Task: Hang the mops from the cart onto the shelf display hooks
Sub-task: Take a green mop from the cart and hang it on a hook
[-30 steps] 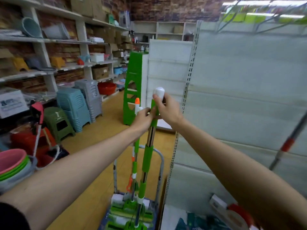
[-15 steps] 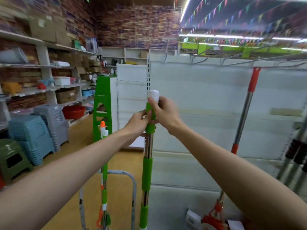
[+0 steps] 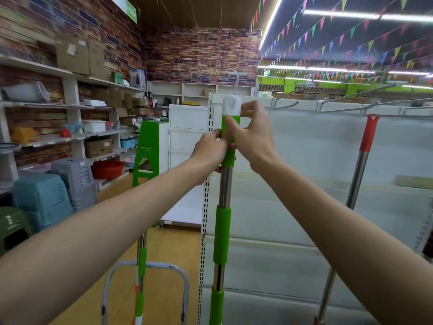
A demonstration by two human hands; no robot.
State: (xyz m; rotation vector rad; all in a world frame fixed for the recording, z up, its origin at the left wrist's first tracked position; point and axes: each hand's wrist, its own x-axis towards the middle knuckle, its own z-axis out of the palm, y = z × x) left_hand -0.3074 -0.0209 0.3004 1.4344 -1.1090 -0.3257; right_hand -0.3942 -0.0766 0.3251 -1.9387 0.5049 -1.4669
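A: Where does the green mop [image 3: 222,221] stand?

B: It is upright in front of the person, in line with the slotted upright at the left edge of the white shelf display [image 3: 304,160]. Its white cap [image 3: 231,105] with the hanging hole reaches about the height of the display hooks [image 3: 285,104] along the top of the panel, but it is not on one.

A: And the hands?

B: Both are on the upper green grip. The left hand [image 3: 209,148] has its fingers curled round the grip from the left side, just above where the bare metal tube begins. The right hand [image 3: 251,137] is a little higher, with its thumb and fingers curled round the handle just below the white cap.

A: What else belongs to the job?

B: A second mop [image 3: 141,275] with green and orange parts stands low on the left, just beside the grey handle of the cart [image 3: 145,266]. To the right a red mop [image 3: 358,165] already hangs against the panel, its red tip up at a hook.

A: And around them?

B: Left of the aisle, wall shelves [image 3: 70,134] with boxes and tubs, stacked plastic stools [image 3: 42,200] below, and a green stool [image 3: 146,148] beside the white unit. Coloured pennants [image 3: 328,38] string across the ceiling
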